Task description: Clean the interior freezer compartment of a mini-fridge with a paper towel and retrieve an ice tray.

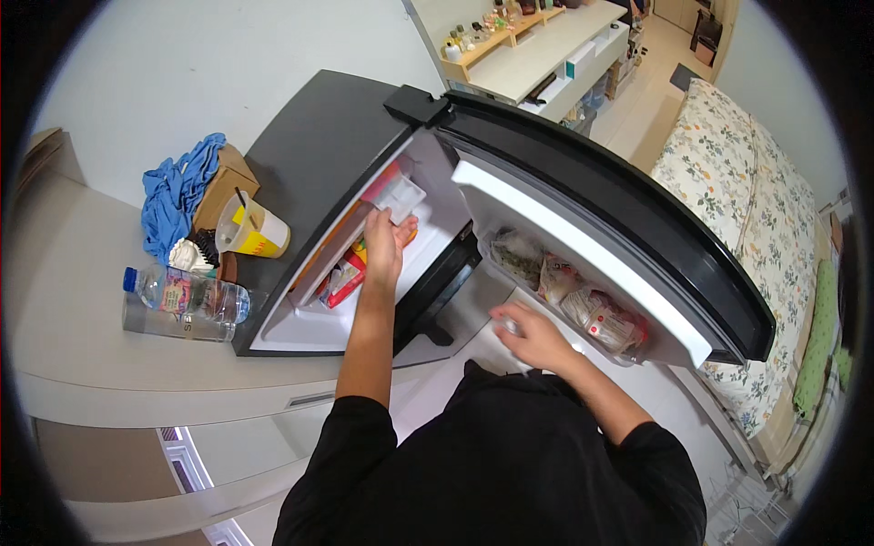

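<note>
A small dark refrigerator [328, 123] stands with its door [601, 164] swung out to the right. My left hand [389, 242] reaches inside, its fingers at a translucent white plastic container [399, 198]; whether they grip it is unclear. A red packet [343, 278] lies below that hand in the compartment. My right hand [532, 338] is in front of the door, fingers curled around something small and whitish, blurred. Bagged food [597, 317] and a bag with greenish contents [517, 256] sit in the door's clear bin.
On the refrigerator top stands a plastic cup [252, 228] with a straw, near a cardboard box [229, 184] and blue cloth [177, 194]. A water bottle [188, 293] lies on the counter at left. A bed with a floral cover [724, 150] is beyond the door.
</note>
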A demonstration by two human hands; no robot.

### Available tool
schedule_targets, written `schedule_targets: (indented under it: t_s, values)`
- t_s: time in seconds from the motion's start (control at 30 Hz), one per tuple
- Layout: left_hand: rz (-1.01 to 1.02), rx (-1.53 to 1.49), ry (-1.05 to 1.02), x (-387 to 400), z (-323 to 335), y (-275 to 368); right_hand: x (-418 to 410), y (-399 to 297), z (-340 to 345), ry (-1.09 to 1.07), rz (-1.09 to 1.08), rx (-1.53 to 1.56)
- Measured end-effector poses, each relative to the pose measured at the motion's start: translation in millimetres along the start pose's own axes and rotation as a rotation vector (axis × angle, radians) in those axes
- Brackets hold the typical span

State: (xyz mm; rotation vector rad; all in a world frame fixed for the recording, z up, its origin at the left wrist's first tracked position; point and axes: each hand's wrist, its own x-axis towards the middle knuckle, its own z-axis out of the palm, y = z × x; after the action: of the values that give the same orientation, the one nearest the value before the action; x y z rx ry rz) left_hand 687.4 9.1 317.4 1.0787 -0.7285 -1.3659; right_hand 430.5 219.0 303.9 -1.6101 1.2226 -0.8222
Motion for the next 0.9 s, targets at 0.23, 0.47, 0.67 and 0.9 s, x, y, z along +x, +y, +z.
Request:
schedule_targets:
  t_s: [0.23, 0.47, 0.67, 0.9]
  values:
    - [0.064, -0.02, -0.071, -19, -15, -4, 133, -82, 24, 0.351, -0.279, -0.338]
    - [0.041, 0.04, -0.103, -55, -10, -2, 207, -124, 46, 0.433, -0.312, -0.547]
    - [0.052, 0.074, -0.101, -78, -17, -27, 203, -124, 62, 0.369, -0.292, -0.687]
    - [0.074, 0.097, -0.094, -125, -49, -18, 130, -154, 54, 0.404, -0.39, -0.722]
